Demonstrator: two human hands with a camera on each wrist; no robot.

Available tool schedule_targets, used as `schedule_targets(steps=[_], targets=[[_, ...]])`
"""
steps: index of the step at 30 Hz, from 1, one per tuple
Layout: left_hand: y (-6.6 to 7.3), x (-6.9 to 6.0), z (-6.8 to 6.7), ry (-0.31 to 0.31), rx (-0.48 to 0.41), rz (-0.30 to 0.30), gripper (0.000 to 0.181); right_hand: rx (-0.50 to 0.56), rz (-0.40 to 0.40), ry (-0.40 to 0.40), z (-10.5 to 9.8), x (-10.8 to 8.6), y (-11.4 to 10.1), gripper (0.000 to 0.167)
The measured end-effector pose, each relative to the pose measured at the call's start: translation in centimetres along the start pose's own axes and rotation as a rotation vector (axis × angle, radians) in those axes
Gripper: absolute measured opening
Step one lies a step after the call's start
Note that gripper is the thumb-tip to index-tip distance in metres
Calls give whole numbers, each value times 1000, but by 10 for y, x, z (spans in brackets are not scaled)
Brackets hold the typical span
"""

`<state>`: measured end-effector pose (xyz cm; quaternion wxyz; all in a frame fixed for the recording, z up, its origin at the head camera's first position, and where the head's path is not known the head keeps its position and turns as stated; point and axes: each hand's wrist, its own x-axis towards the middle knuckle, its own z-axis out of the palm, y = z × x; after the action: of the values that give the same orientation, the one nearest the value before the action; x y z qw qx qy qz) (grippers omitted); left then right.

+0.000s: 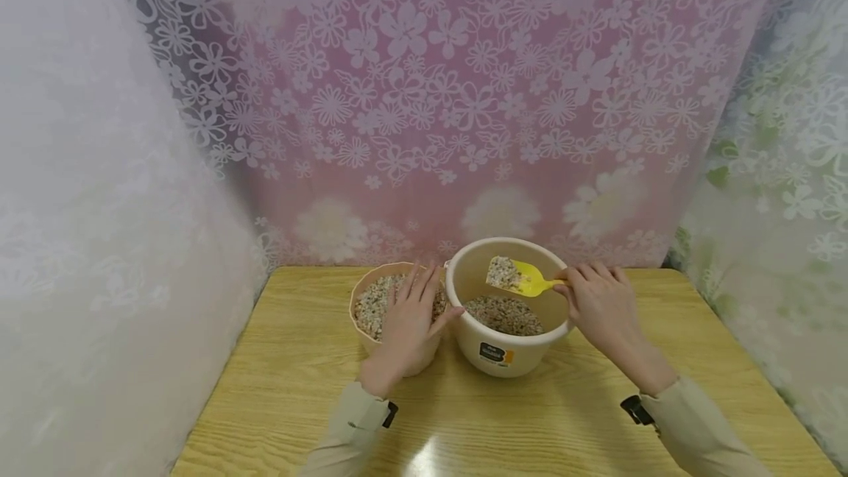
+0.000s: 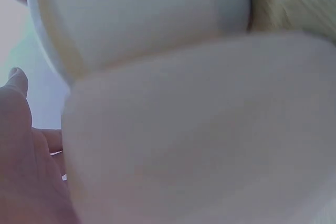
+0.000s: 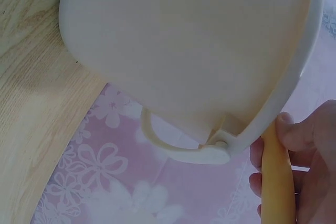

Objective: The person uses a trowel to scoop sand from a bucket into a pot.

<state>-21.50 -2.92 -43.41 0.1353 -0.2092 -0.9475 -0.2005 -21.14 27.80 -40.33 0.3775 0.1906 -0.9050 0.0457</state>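
Observation:
My right hand grips the handle of a yellow toy shovel. Speckled gravel or grain fills the shovel's blade, which is over the inside of a cream bucket. More of the same grain covers the bucket's bottom. In the right wrist view, fingers curl around the yellow handle beside the bucket's rim. My left hand lies with extended fingers over a peach-coloured bowl heaped with similar grain. Its thumb reaches the bucket's rim; whether the palm presses the grain is hidden.
Bowl and bucket stand side by side near the back of a wooden table. A floral pink curtain hangs right behind, with pale sheets at both sides. The bucket's carrying handle hangs down its outside.

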Motion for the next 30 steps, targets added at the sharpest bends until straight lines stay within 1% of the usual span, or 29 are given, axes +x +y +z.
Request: schedule_targets(steps=[4, 7, 9, 12, 15, 18, 21, 24, 30], targets=[[-22, -8, -13, 43, -10, -19, 80, -2, 23, -21, -1, 1, 0, 13], [-40, -17, -21, 64, -37, -53, 79, -16, 21, -27, -1, 1, 0, 13], [-52, -23, -24, 66, -58, -89, 79, -21, 18, -25, -1, 2, 1, 13], [-69, -33, -27, 71, -60, -136, 79, -24, 17, -30, -3, 3, 0, 14], [-81, -43, -26, 81, -40, -160, 78, -19, 31, -48, -4, 5, -1, 14], [-88, -51, -24, 85, -34, -169, 78, -14, 38, -60, -7, 9, -4, 14], [-91, -56, -21, 84, -32, -170, 79, -14, 35, -68, -10, 14, -7, 13], [-93, -57, -17, 89, -23, -168, 79, -17, 35, -88, -13, 19, -11, 13], [-94, -58, -13, 92, -45, -178, 79, -7, 52, -153, -17, 34, -26, 15]])
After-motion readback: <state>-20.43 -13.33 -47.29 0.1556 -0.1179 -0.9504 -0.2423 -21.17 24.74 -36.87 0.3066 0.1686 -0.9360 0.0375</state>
